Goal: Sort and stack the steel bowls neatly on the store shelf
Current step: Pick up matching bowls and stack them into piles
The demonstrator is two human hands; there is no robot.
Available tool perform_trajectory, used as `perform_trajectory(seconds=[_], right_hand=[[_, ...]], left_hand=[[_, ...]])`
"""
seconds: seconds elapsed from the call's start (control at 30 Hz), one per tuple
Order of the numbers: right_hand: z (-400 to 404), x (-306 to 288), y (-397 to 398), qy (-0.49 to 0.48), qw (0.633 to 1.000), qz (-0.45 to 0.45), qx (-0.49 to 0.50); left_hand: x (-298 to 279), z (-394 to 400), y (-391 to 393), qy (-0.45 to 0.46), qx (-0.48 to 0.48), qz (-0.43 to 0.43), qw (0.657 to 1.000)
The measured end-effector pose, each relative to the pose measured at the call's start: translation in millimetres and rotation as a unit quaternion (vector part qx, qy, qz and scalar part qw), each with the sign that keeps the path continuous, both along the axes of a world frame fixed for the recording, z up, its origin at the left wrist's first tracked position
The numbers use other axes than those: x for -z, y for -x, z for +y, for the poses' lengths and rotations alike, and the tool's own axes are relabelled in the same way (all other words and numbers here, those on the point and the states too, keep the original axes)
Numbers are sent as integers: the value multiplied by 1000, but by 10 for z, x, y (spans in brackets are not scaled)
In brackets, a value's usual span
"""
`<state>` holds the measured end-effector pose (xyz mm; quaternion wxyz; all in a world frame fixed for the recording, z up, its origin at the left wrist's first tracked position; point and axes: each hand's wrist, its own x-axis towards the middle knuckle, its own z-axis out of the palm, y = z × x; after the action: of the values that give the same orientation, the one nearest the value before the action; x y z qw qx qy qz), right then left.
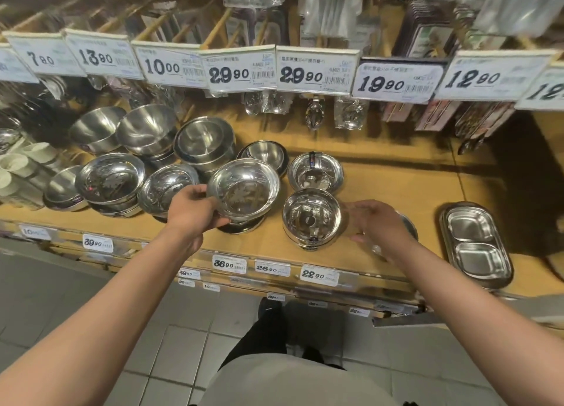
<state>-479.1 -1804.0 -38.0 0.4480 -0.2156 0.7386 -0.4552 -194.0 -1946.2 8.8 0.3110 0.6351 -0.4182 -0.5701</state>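
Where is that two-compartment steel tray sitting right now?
In the head view, the divided tray lies flat at the far right of the wooden shelf, near its front edge, just right of the person's right hand.

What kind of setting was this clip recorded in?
Most likely a retail shop's kitchenware aisle. Printed price tags with barcodes line the shelf edges, many loose steel bowls sit on a wooden display shelf, and packaged utensils hang from pegs above.

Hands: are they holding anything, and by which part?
The left hand grips a steel bowl by its near-left rim. The right hand holds nothing.
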Motion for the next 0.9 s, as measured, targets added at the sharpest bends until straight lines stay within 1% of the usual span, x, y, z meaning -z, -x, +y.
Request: perform_trajectory(seconds=[0.2,0.27,0.33,0.47,0.53,0.63,0.77,0.9], right_hand=[[345,-216,213,-21,999,30,24],[468,-299,264,-10,999,32,29],[557,-369,289,16,999,-7,43],[625,-487,270,62,989,-128,46],[628,-519,271,73,985,-150,51],[636,-518,315,77,983,-139,87],[630,-468,398,75,982,-131,118],[539,-432,476,61,982,-106,144]], left_hand=[[-126,95,463,4,59,38,998],[-167,180,635,-2,82,44,996],[-204,291,816,-10,105,48,993],[-235,559,1213,-17,163,59,985],[-227,678,1383,-21,194,67,978],[-201,768,1561,-24,225,64,972],[-178,730,1667,-54,229,83,968],[-145,549,1528,-60,216,83,971]])
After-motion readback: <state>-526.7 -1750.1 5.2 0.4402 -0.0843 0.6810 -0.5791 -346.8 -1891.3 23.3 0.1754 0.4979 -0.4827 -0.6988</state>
